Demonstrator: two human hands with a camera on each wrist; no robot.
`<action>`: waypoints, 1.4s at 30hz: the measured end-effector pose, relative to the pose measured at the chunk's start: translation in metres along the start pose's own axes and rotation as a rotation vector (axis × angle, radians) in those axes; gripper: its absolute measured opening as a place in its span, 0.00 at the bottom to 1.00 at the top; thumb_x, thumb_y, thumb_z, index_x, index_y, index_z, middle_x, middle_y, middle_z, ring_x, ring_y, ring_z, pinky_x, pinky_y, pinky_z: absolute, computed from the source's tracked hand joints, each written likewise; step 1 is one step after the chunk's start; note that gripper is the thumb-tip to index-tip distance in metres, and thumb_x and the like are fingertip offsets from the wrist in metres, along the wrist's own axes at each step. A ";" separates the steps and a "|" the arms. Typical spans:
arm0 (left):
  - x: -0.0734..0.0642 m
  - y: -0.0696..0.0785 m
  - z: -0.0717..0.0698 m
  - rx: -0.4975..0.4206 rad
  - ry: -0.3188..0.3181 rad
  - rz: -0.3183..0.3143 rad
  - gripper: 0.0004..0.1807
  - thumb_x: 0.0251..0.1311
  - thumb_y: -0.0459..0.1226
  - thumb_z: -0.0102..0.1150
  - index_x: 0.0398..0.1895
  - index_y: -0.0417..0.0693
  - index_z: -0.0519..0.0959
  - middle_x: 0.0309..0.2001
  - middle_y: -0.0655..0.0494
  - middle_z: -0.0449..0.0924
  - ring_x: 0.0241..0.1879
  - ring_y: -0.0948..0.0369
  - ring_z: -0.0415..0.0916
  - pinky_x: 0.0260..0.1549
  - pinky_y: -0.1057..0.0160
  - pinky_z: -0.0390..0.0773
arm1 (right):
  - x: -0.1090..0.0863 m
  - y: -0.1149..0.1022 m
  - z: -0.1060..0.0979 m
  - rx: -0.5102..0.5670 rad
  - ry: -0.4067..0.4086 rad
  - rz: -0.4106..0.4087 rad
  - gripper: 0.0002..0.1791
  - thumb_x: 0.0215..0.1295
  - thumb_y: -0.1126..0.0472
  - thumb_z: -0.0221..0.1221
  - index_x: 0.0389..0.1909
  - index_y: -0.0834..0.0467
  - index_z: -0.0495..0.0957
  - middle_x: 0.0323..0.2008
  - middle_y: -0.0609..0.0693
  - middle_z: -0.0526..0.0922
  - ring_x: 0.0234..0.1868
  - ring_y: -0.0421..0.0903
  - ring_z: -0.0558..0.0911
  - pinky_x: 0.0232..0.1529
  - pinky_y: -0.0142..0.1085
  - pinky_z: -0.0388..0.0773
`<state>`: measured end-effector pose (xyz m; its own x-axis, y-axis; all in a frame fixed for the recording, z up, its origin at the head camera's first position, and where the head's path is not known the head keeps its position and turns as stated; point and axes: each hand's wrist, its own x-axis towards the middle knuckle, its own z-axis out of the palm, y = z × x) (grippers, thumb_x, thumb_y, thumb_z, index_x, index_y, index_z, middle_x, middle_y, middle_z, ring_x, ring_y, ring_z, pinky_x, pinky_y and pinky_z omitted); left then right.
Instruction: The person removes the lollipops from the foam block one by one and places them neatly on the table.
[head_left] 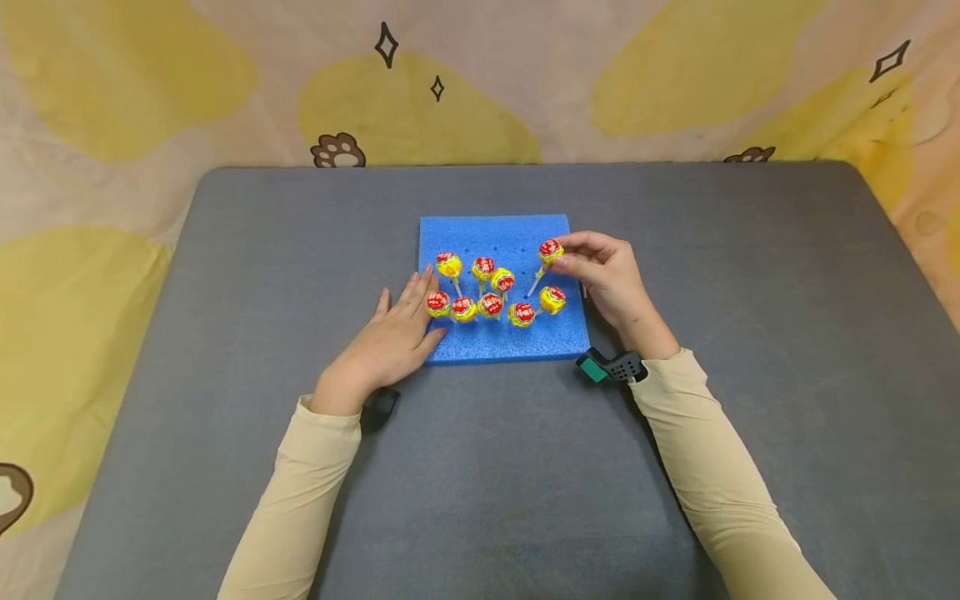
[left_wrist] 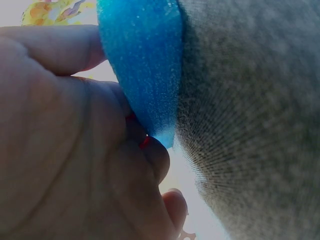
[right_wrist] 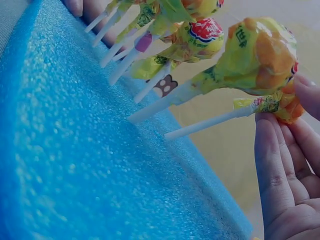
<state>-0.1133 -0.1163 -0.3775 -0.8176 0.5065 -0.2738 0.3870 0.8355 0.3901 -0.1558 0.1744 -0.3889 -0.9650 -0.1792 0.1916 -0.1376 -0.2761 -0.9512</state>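
Note:
A blue foam block (head_left: 495, 232) lies on the table, with several yellow-and-red wrapped lollipops (head_left: 490, 305) standing in it on white sticks. My right hand (head_left: 613, 279) pinches one lollipop (head_left: 551, 252) by its wrapped head over the right side of the block. In the right wrist view, that lollipop's white stick (right_wrist: 207, 124) slants down, its lower end right at the foam surface; another lollipop (right_wrist: 255, 55) stands close beside it. Fingers extended, my left hand (head_left: 393, 337) rests along the block's left edge. From the left wrist, the palm (left_wrist: 65, 150) shows against the blue foam side (left_wrist: 145, 65).
Small holes dot the foam towards its far side. The grey table (head_left: 480, 475) extends around the block on every side. Behind it hangs a yellow-patterned cloth (head_left: 480, 100). A dark strap with a green part (head_left: 594, 370) sits at my right wrist, near the block's front corner.

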 end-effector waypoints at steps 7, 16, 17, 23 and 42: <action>0.000 -0.001 0.001 0.002 0.002 -0.003 0.40 0.71 0.46 0.42 0.75 0.39 0.35 0.75 0.49 0.26 0.73 0.53 0.26 0.67 0.43 0.30 | 0.001 0.002 -0.002 0.027 -0.015 -0.011 0.20 0.58 0.82 0.52 0.36 0.58 0.85 0.33 0.52 0.85 0.31 0.43 0.84 0.38 0.32 0.81; 0.001 0.000 0.002 -0.002 0.003 0.000 0.40 0.71 0.46 0.42 0.75 0.38 0.35 0.75 0.48 0.26 0.73 0.53 0.25 0.67 0.43 0.30 | 0.001 -0.001 -0.004 0.081 -0.007 -0.024 0.16 0.58 0.80 0.55 0.36 0.60 0.85 0.33 0.53 0.85 0.31 0.44 0.84 0.38 0.34 0.81; 0.001 0.000 0.002 -0.002 0.001 0.000 0.40 0.71 0.46 0.42 0.75 0.38 0.35 0.75 0.48 0.26 0.73 0.53 0.25 0.67 0.43 0.30 | 0.001 -0.001 -0.005 0.079 -0.007 -0.023 0.16 0.58 0.81 0.54 0.36 0.61 0.85 0.33 0.53 0.85 0.31 0.44 0.84 0.38 0.34 0.81; 0.001 -0.001 0.002 -0.007 -0.002 -0.002 0.40 0.71 0.46 0.42 0.75 0.39 0.35 0.75 0.48 0.26 0.73 0.53 0.25 0.67 0.43 0.30 | 0.002 -0.004 -0.011 0.089 0.002 -0.038 0.12 0.60 0.78 0.56 0.37 0.63 0.85 0.33 0.54 0.85 0.31 0.46 0.84 0.38 0.35 0.81; 0.002 -0.003 0.002 -0.005 -0.003 -0.001 0.41 0.71 0.46 0.43 0.75 0.39 0.35 0.75 0.48 0.26 0.73 0.53 0.25 0.67 0.43 0.31 | 0.006 -0.010 -0.027 0.122 0.090 -0.053 0.15 0.60 0.81 0.52 0.35 0.64 0.85 0.32 0.55 0.85 0.30 0.47 0.83 0.37 0.35 0.81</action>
<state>-0.1151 -0.1170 -0.3813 -0.8167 0.5064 -0.2766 0.3840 0.8348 0.3946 -0.1666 0.2016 -0.3844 -0.9739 -0.0774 0.2134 -0.1664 -0.3961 -0.9030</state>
